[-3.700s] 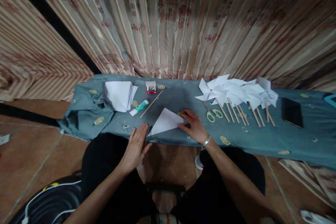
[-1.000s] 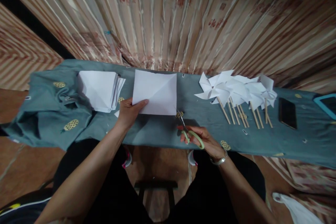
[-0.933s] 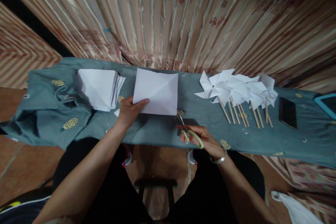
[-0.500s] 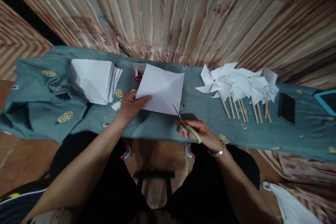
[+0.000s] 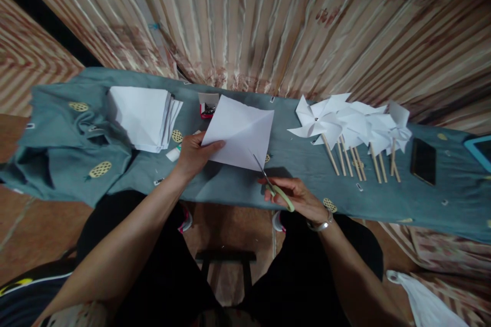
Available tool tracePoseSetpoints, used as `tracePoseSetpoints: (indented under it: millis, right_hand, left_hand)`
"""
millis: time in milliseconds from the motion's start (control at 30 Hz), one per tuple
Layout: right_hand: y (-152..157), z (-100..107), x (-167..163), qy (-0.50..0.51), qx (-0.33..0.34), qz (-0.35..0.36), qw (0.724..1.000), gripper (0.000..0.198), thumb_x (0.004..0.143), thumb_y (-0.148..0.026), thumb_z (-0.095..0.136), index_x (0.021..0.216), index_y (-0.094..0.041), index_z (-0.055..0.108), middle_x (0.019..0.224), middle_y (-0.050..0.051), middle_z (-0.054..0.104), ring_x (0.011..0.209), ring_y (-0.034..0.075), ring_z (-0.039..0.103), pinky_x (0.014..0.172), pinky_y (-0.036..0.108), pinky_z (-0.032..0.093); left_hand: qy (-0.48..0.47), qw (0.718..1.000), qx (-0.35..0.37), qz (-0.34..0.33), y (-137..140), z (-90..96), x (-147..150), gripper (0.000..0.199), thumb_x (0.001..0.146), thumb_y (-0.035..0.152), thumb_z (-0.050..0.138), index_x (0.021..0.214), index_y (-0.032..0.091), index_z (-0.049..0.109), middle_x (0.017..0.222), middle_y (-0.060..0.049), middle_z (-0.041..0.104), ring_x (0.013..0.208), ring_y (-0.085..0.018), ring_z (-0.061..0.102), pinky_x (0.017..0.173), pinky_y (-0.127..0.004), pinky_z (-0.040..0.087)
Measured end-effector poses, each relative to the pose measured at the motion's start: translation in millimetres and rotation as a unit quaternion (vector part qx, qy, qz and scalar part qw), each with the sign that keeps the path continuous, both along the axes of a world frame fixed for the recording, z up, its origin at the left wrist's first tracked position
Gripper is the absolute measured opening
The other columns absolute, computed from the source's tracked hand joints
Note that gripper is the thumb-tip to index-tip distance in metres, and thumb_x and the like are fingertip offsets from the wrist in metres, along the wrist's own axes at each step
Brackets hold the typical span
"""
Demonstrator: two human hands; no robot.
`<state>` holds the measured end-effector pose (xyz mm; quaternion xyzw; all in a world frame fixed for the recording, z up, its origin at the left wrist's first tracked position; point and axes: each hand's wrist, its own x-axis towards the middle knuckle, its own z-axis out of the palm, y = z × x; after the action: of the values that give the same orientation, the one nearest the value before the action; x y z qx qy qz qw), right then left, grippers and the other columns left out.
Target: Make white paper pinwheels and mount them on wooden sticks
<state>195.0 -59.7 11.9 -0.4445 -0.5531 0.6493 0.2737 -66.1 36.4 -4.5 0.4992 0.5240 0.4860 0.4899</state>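
Observation:
My left hand (image 5: 194, 156) pinches the left edge of a square sheet of white paper (image 5: 240, 130), thumb on top and the other fingers hidden beneath. Faint creases cross the sheet. In my right hand (image 5: 297, 195) is a pair of scissors (image 5: 282, 196) with pale green handles. Their blades reach the lower right corner of the sheet, one blade over the paper. Left of the sheet lies a stack of white paper squares (image 5: 140, 117). Just behind my left hand sits a small red box (image 5: 207, 111) with its lid up and small dark metal pieces inside.
White paper pinwheels (image 5: 347, 120) on wooden sticks lie in a row at the right. Past them are a black phone (image 5: 423, 162) and a blue-rimmed object (image 5: 479, 150). A grey-green cloth (image 5: 230, 186) covers the narrow table, with a pleated curtain (image 5: 245, 20) behind it.
The scissor blades look more closed at the paper's corner. The whole view has shifted slightly; both hands keep their hold.

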Motion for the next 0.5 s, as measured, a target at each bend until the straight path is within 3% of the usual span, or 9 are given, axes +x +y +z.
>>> tracePoseSetpoints:
  millis: [500]
  right_hand:
    - [-1.5, -9.5, 0.4, 0.024, -0.046, -0.016, 0.998, 0.052, 0.074, -0.042, 0.078, 0.117, -0.015, 0.068, 0.074, -0.001, 0.058, 0.063, 0.009, 0.048, 0.057, 0.021, 0.04]
  left_hand:
    - [0.008, 1.0, 0.003, -0.003, 0.5, -0.4, -1.6, 0.025, 0.061, 0.035, 0.079, 0.077, 0.016, 0.075, 0.067, 0.0, 0.066, 0.059, -0.014, 0.055, 0.054, -0.025, 0.043]
